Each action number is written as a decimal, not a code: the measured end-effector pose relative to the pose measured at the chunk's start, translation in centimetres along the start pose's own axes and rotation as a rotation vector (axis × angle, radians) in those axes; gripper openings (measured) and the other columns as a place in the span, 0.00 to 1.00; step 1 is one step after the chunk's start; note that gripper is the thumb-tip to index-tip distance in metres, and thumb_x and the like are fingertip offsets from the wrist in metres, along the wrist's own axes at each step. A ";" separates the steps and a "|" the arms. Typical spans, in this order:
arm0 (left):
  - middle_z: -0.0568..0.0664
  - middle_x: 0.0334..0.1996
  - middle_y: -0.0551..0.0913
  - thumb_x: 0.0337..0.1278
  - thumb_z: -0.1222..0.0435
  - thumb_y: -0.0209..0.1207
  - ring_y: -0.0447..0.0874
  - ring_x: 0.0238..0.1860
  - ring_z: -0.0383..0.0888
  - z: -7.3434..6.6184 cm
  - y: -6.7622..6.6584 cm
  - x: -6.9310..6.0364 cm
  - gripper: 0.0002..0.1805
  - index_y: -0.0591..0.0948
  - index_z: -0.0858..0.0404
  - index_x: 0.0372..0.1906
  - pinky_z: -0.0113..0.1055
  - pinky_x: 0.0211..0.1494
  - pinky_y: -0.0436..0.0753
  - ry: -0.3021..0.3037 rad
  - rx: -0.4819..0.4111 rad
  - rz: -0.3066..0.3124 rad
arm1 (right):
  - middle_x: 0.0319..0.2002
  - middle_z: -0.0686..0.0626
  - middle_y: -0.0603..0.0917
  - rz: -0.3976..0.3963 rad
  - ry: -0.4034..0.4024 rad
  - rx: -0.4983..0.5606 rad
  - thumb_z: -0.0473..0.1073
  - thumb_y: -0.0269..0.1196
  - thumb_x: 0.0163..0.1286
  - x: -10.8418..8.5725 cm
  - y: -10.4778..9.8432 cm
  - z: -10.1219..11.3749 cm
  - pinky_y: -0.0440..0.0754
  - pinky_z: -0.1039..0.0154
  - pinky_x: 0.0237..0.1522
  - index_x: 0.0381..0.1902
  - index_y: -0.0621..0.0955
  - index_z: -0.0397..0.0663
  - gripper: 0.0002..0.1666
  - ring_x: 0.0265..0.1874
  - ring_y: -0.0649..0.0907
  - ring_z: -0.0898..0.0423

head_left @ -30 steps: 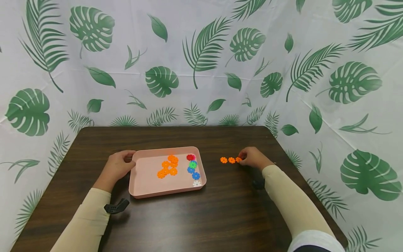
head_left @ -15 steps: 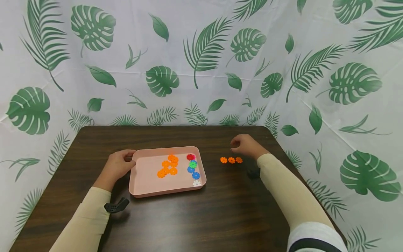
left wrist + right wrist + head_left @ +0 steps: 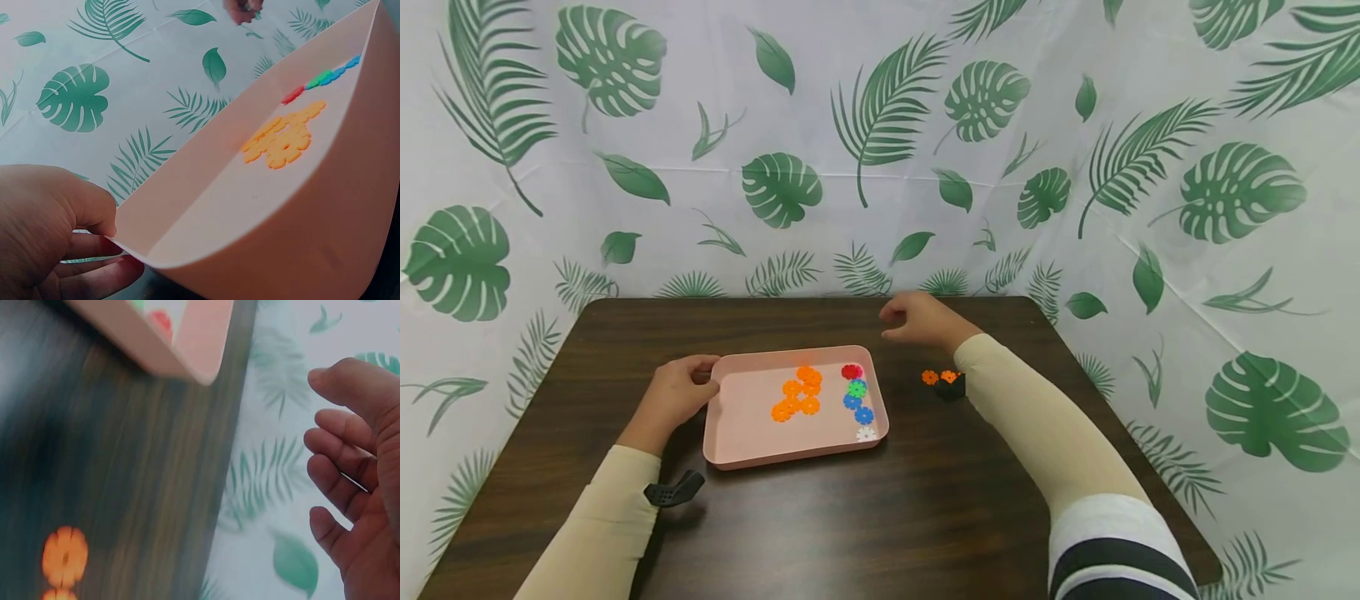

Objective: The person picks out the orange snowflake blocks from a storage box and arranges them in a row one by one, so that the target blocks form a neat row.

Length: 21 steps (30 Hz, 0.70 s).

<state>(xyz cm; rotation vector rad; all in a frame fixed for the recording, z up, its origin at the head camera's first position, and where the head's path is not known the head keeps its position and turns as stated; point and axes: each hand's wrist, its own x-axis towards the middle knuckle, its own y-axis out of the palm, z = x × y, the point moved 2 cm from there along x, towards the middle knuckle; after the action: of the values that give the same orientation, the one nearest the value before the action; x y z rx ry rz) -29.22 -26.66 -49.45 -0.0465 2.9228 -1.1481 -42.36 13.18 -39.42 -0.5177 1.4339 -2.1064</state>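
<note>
A pink tray (image 3: 741, 429) lies on the table, and my left hand (image 3: 672, 402) pinches its left rim between thumb and fingers. In it, orange flower-shaped discs (image 3: 810, 405) cluster near the middle. Along its right side lie a red disc (image 3: 852, 372), a green disc (image 3: 857, 388), blue discs (image 3: 863, 415) and a white disc (image 3: 866, 434). My right hand (image 3: 925, 320) hovers beyond the tray's far right corner, its fingers loosely bent and holding nothing in the right wrist view. Two orange discs (image 3: 929, 377) show on the table right of the tray; the right sleeve covers the spot beside them.
The dark wooden table (image 3: 820, 525) extends around the tray. A white cloth with green leaves (image 3: 782, 190) hangs behind it and along the right. Black devices sit at both wrists, such as the left wrist device (image 3: 674, 489).
My right hand has let go of the third orange disc in the row, lifted, and moved left and away towards the tray's far corner. My left hand stays on the tray rim.
</note>
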 end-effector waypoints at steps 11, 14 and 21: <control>0.69 0.61 0.81 0.63 0.63 0.58 0.82 0.59 0.65 0.1 -0.1 0.0 0.30 0.75 0.70 0.69 0.58 0.60 0.82 -0.018 -0.008 -0.001 | 0.46 0.56 0.85 0.088 -0.046 -0.023 0.50 0.75 0.63 4.2 4.2 5.2 0.84 0.64 0.55 0.52 0.87 0.53 0.20 0.46 0.81 0.58; 0.69 0.60 0.81 0.63 0.64 0.59 0.82 0.59 0.64 0.0 -0.1 0.1 0.30 0.75 0.71 0.69 0.57 0.59 0.83 -0.014 -0.007 -0.003 | 0.48 0.55 0.85 0.111 -0.087 -0.024 0.50 0.75 0.65 4.7 5.1 6.5 0.83 0.64 0.56 0.52 0.87 0.51 0.20 0.47 0.82 0.57; 0.68 0.59 0.83 0.62 0.63 0.59 0.83 0.58 0.64 0.1 -0.1 0.0 0.30 0.76 0.71 0.68 0.58 0.60 0.82 0.010 -0.004 -0.022 | 0.44 0.56 0.84 0.159 -0.106 0.017 0.49 0.73 0.65 6.1 7.9 8.2 0.83 0.68 0.51 0.50 0.88 0.51 0.17 0.44 0.81 0.58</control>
<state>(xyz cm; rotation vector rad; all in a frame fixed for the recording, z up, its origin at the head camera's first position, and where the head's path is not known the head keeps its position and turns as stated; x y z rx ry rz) -29.25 -26.80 -49.39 -0.0733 2.9413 -1.1484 -40.62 1.11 -43.75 -0.4849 1.3507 -1.9355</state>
